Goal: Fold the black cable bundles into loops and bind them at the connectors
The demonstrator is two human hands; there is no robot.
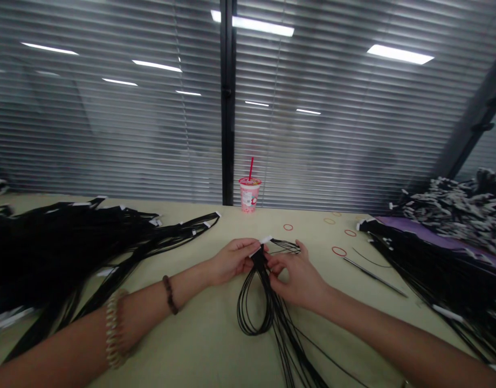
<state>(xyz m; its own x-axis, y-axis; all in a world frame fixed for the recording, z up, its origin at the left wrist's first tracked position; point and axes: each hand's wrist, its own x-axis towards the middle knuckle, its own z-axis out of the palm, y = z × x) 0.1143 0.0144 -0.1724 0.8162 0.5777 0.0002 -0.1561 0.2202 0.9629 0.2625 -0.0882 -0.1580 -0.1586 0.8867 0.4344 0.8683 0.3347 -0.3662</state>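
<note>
A bundle of thin black cables [254, 323] with white connectors [266, 240] hangs between my two hands over the table. My left hand [234, 261] is closed on the bundle just by the white connectors, thumb on top. Below the hands the cables form a loop, and their loose ends run down toward the near edge. My right hand [294, 275] pinches some of the cables close to the connectors from the right side. A few strands arc above its fingers. The exact spot under the right fingertips is partly hidden.
Black cable piles with white connectors lie at left [70, 237] and right [426, 269]. A pink cup with a straw [249, 195] stands by the window blinds. Rubber rings [339, 251] and a thin metal rod [375, 277] lie right of my hands on the table [183, 334].
</note>
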